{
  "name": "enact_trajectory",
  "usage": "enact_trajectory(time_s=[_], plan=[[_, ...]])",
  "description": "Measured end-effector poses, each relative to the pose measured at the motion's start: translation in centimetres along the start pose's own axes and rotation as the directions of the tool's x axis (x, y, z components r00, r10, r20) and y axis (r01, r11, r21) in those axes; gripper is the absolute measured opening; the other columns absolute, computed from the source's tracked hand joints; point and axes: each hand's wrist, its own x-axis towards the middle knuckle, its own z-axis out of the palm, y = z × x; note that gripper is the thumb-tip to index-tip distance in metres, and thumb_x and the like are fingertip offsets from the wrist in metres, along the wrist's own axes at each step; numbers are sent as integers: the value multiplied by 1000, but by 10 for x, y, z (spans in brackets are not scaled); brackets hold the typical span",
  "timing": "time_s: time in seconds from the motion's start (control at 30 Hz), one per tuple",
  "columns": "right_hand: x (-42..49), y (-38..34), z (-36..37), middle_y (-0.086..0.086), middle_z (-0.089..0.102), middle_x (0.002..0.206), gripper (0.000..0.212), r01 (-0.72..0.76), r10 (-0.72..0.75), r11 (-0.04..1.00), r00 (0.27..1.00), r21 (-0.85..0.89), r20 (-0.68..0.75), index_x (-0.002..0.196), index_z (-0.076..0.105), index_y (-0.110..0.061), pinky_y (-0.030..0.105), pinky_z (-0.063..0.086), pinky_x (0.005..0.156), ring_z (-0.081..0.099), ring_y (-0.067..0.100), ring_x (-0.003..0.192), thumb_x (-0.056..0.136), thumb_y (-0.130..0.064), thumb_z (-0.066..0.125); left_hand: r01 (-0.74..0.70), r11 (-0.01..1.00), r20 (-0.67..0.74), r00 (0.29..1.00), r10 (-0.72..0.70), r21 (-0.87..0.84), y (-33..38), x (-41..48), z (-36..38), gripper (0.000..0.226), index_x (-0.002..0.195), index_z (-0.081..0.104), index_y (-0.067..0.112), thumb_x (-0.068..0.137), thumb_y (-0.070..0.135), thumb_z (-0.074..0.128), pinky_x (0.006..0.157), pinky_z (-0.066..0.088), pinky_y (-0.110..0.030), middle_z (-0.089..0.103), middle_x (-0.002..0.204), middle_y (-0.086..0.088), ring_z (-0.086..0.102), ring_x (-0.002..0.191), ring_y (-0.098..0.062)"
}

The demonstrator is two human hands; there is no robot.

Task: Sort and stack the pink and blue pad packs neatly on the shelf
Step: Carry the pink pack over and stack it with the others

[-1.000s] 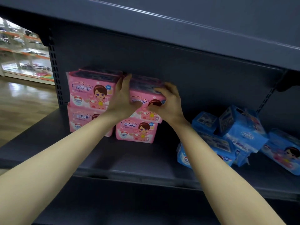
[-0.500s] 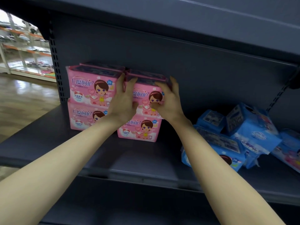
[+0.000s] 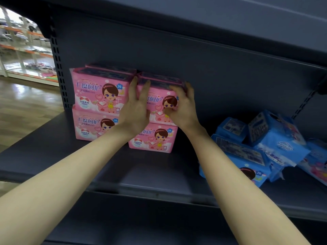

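My left grip (image 3: 135, 110) lies flat and my right grip (image 3: 184, 106) curls round the top pink pack (image 3: 156, 100) on the shelf (image 3: 88, 161). It looks soft and light, maybe slippery, so hold both ends.

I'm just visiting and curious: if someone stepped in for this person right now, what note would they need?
Left hand: open, flat against the top right pink pack.
Right hand: grips that pack's right end.
Pink packs: two-high stacks, left side of the shelf.
Done: pink stacked.
To do: blue packs lie in a loose heap on the right, not yet stacked.
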Motion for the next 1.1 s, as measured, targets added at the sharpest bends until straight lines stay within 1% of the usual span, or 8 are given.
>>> enact_trajectory(time_s=[0.1,0.2,0.43,0.53,0.67,0.8,1.0,1.1], plan=[[1,-2,1,12,17,150,64,-42,43,999,999,-25,32,132,49,-13,22,33,107,32,26,136,74,4,71,0,1000,18,1000,-1,9,1,0,-2,80,149,13,15,84,-3,55,70,50,-38,-4,155,-16,34,130,-43],[1,-5,2,13,19,148,64,-67,69,996,997,-58,30,132,49,-14,37,34,111,32,30,136,74,4,70,30,999,70,997,-32,31,6,1,-8,80,149,10,15,85,-1,54,81,51,-44,-8,155,-16,25,136,-42],[-2,-23,-6,13,18,150,61,-124,136,953,990,-275,26,138,42,-20,48,23,114,15,35,139,83,-11,66,65,977,193,975,-105,203,26,-7,-35,79,148,10,18,88,19,60,90,47,-43,-6,155,-13,14,141,-37],[-7,-30,-13,12,18,152,63,-143,157,950,987,-277,29,142,37,-18,49,25,113,15,34,140,85,-15,63,2,970,226,972,-58,243,31,-18,-39,73,146,17,18,86,21,60,90,47,-43,-5,154,-13,8,142,-36],[-24,-33,-16,10,16,155,72,-169,199,943,977,-288,79,147,30,-20,49,29,111,21,35,139,83,-13,63,-72,963,290,957,-7,261,33,-35,-36,74,146,21,19,85,27,62,100,39,-44,-1,155,-12,14,140,-34],[-54,-35,-19,7,14,157,72,-216,286,907,946,-361,154,147,29,-21,43,29,112,20,32,141,83,-16,61,-120,962,366,930,23,245,37,-54,-31,69,146,22,17,87,26,57,100,38,-44,8,154,-11,15,140,-33],[-108,-41,-27,18,18,155,61,-279,407,860,881,-427,243,145,35,-21,40,29,111,21,35,142,87,-17,56,-175,971,470,879,79,162,39,-86,-25,64,142,29,15,84,22,57,80,44,-40,30,142,-12,38,124,-34],[-131,-41,-33,16,19,155,66,-318,473,814,849,-486,237,147,31,-17,36,29,110,26,34,140,86,-15,57,-196,970,513,853,96,146,43,-101,-20,62,140,30,14,85,24,57,81,45,-41,30,142,-12,39,122,-34]])
